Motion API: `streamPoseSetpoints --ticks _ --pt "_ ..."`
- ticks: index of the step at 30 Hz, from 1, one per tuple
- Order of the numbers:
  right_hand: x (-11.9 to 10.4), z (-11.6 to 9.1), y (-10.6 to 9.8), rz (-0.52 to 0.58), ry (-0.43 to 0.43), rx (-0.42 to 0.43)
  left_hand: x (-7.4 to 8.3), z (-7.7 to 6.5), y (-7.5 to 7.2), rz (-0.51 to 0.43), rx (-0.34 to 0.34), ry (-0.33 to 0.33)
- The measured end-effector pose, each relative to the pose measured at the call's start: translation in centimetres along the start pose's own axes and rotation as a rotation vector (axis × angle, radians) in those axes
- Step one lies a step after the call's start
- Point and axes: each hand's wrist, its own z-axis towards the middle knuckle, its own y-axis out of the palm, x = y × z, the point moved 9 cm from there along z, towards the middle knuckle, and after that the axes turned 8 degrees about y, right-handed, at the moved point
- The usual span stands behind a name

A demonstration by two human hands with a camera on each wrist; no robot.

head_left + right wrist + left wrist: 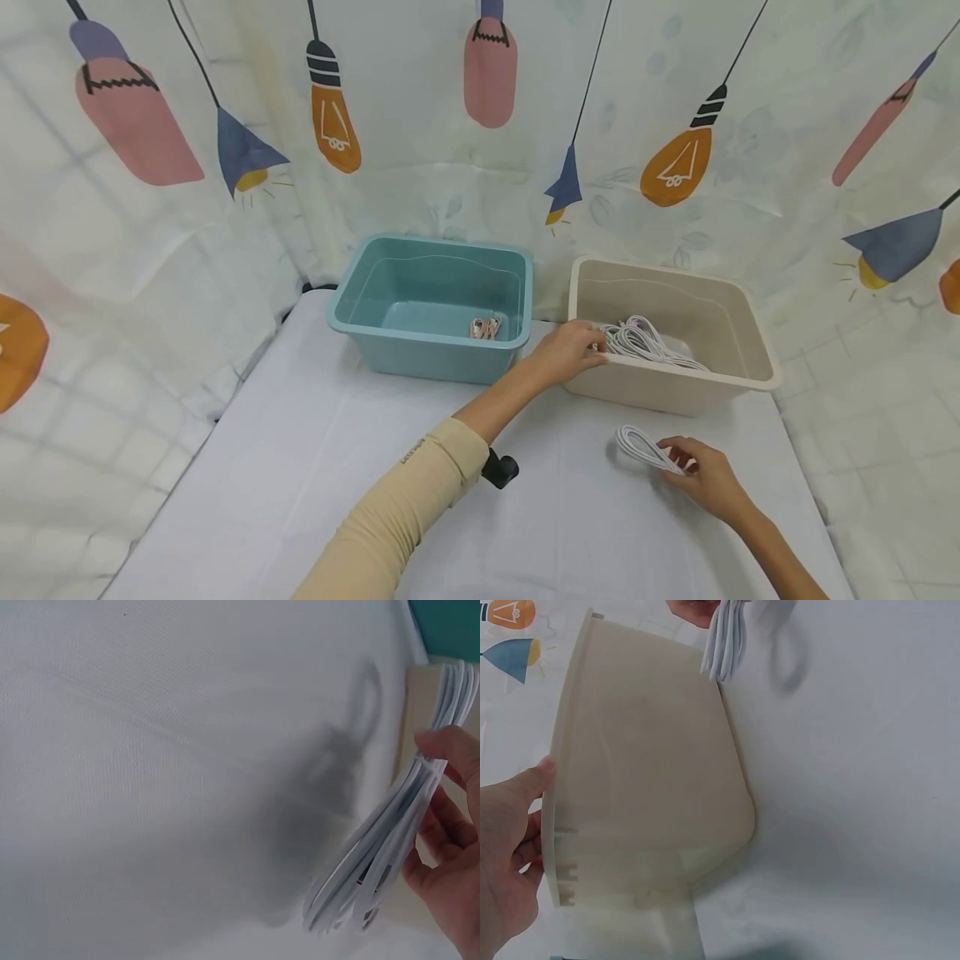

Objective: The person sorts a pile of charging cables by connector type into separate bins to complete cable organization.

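Note:
My left hand [570,350] grips the front left rim of a beige plastic bin [660,390]. In the left wrist view the left thumb [536,778] lies on the rim's outer side, with the other fingers partly hidden behind it. Several white cables [647,340] lie coiled inside that bin. Over the table in front of it, my right hand [705,479] pinches a folded bundle of white cable [637,446]. The right wrist view shows this cable bundle [390,825] gathered at a narrow tie near the thumb, its loops spreading at both ends. It casts a shadow on the cloth.
To the left stands a teal bin [427,354] with a small bundle of pinkish cable [486,327] inside. A white cloth [330,475] covers the table. Behind both bins hangs a patterned curtain [420,167]. A black object [501,469] shows beside the left sleeve [405,500].

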Motion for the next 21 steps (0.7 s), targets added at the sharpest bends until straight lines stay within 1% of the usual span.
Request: streamPoseSetpoints --ticks 2,9,21 --pt "-0.3 0.0 -0.4 0.008 0.003 0.004 0.0 0.0 0.0 0.001 0.002 0.002" --pt "-1.4 0.4 -1.6 0.044 -0.030 0.029 -0.1 0.1 0.0 0.002 -0.009 -0.006" --pt "-4.0 1.1 -3.7 0.071 -0.127 0.048 -0.2 0.1 0.2 0.011 -0.018 -0.019"
